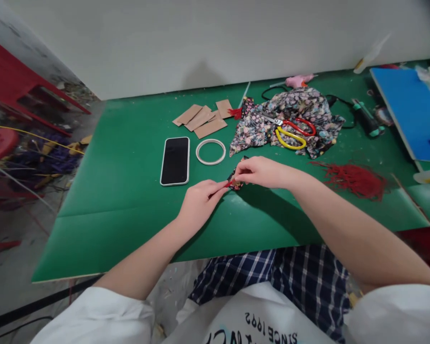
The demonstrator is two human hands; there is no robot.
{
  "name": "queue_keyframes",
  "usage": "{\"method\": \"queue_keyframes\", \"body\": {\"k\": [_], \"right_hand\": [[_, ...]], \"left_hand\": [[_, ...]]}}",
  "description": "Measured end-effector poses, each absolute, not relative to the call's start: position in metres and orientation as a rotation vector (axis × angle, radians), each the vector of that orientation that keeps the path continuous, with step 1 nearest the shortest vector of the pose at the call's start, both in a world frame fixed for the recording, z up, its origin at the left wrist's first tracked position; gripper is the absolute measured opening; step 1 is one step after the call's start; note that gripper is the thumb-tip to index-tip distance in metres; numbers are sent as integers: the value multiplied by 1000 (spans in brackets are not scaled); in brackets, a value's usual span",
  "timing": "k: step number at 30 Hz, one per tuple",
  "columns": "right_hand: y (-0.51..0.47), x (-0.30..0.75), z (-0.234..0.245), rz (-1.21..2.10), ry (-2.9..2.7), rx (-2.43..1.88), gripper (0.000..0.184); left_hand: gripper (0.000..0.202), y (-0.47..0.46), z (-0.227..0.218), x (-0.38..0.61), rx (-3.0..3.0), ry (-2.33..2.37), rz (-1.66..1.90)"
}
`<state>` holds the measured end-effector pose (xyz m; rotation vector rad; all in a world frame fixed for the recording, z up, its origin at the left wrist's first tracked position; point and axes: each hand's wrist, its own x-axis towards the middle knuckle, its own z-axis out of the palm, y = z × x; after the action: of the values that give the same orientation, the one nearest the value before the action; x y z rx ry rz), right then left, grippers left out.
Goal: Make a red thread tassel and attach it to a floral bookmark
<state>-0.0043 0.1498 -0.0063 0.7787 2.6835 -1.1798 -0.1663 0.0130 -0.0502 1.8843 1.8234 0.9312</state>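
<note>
My left hand [200, 199] is closed, its thumb and fingers pinching the left end of a small dark floral fabric piece [237, 186] with a bit of red on it. From the right, my right hand [260, 172] grips the same piece with bent fingers, which hide part of it. Just beyond my hands lies a white roll of tape [210, 163]. A phone [175, 161] with a dark screen is left of the tape. Behind my right hand, red-and-yellow-handled scissors [290, 133] rest on a crumpled heap of floral fabric [252, 129].
Brown cardboard pieces [211, 128] lie at the back of the green table [103, 191]. A pink glue gun [299, 81] sits by the wall. Red strings [358, 181] are piled at right, with a green-and-black tool [367, 118] and a blue board [410, 110] beyond.
</note>
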Motion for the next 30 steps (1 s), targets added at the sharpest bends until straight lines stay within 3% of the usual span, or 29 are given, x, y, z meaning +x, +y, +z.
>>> {"method": "queue_keyframes", "body": {"k": [8, 16, 30], "right_hand": [[161, -22, -23, -959, 2640, 721, 19], [163, -37, -22, -712, 2615, 610, 17], [168, -39, -24, -811, 2589, 595, 17]], "left_hand": [[19, 8, -74, -165, 2397, 1970, 786], [17, 9, -68, -162, 2617, 1959, 593], [18, 8, -65, -160, 2599, 2000, 408]]}}
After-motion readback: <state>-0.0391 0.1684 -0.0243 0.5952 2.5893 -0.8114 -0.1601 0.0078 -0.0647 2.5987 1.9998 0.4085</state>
